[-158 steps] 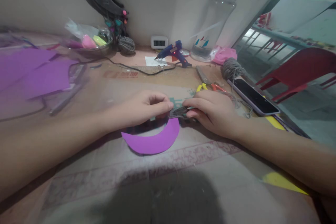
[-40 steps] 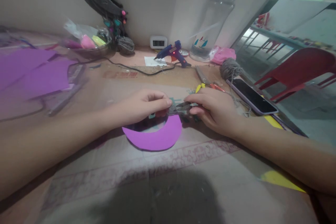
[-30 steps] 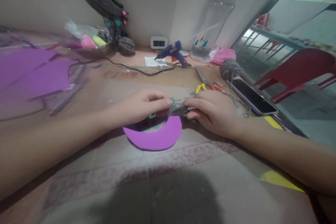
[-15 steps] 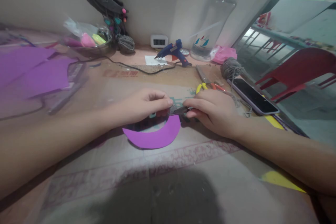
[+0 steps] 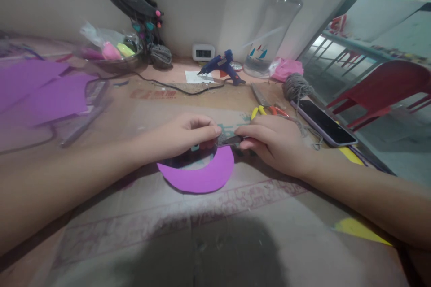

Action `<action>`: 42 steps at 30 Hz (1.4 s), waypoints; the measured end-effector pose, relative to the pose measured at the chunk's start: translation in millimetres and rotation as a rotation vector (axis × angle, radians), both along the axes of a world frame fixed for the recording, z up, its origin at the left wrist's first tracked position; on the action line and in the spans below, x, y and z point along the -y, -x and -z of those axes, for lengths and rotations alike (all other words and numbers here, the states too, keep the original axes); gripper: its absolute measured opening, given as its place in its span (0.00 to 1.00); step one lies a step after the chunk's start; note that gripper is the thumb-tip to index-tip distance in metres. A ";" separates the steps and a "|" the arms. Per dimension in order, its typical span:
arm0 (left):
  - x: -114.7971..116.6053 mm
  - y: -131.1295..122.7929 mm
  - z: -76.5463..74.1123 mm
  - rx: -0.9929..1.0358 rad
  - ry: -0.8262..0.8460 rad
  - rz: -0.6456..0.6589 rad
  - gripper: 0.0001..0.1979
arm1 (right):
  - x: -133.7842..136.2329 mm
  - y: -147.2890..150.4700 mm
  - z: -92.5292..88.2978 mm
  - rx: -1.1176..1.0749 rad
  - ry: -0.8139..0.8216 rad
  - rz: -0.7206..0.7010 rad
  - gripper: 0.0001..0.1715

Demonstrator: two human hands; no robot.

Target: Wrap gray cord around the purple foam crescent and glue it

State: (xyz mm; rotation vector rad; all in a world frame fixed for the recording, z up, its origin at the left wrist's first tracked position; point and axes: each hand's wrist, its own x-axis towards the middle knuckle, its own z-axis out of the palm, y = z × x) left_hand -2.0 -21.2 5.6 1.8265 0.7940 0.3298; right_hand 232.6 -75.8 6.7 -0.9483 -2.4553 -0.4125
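A purple crescent (image 5: 198,179), flat like foam or stiff paper, curves below my two hands with its open side facing up. My left hand (image 5: 193,133) is closed, thumb and fingers pinching the crescent's upper right tip, where grey yarn (image 5: 222,139) covers it. My right hand (image 5: 272,141) pinches a dark grey strand stretched between the two hands; it looks like the same yarn. From a grey yarn ball (image 5: 298,86) at the right, loose strands run down beside my right hand. The exact grip points are hidden by the fingers.
A blue glue gun (image 5: 222,66) stands at the back, its cord trailing left. Scissors (image 5: 261,98) lie behind my right hand, near a phone (image 5: 325,123). Purple sheets (image 5: 40,92) and a bowl (image 5: 112,63) are at left. A glass bottle (image 5: 271,31) stands against the wall.
The crescent has shifted slightly, its right side now a little further right and lower. Both hands stay nearly in place with the same pinch.
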 end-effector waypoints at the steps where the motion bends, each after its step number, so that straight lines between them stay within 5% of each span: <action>1: 0.3 0.0 -0.2 0.003 -0.002 -0.002 0.18 | -0.2 -0.8 -0.3 -0.028 0.050 0.008 0.22; 5: 0.7 -0.1 -0.8 0.002 0.005 -0.007 0.18 | -1.6 -4.0 -1.4 -0.102 0.184 0.041 0.22; 15: 0.0 -0.2 0.4 0.009 -0.022 -0.009 0.18 | -0.3 -0.6 -0.6 -0.003 -0.078 -0.020 0.23; 42: -0.6 0.0 1.3 0.009 -0.037 0.011 0.18 | 0.4 3.7 -0.6 0.073 -0.079 -0.006 0.21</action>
